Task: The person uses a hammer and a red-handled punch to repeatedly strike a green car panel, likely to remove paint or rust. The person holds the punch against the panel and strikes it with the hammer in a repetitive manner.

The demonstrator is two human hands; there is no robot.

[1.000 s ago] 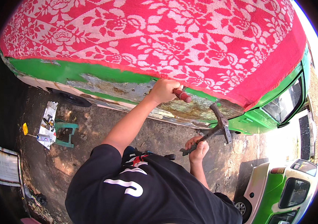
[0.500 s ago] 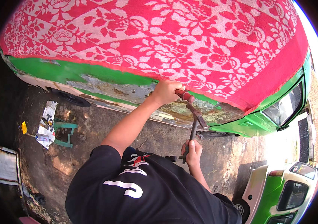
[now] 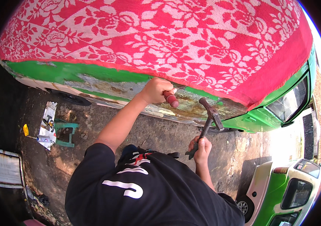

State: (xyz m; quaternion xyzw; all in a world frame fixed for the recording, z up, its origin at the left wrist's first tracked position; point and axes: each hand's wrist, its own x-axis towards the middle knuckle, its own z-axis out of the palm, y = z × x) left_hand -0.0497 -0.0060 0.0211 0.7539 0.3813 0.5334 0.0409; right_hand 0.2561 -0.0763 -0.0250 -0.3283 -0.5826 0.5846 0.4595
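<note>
My left hand (image 3: 156,91) grips a tool by its red handle (image 3: 171,99), held against the rusty, peeled green panel (image 3: 119,83) just below the floral red-and-pink cloth (image 3: 205,41). The far end of that tool is hidden by my fingers. My right hand (image 3: 202,150) is closed round the dark handle of a hammer (image 3: 211,113). The hammer's head is raised to the right of the red handle, apart from it, in front of the scraped bodywork.
The covered vehicle's side window (image 3: 284,101) is at the right. Below it stands another green-and-white van (image 3: 284,177). On the ground at left are a green plastic stool (image 3: 70,140), a printed sheet (image 3: 49,116) with a can (image 3: 44,138), and a white metal panel (image 3: 2,167).
My left hand and the red-handled tool have shifted slightly leftward along the panel. The hammer head, near the red handle half a second ago, has swung rightward, away from it.
</note>
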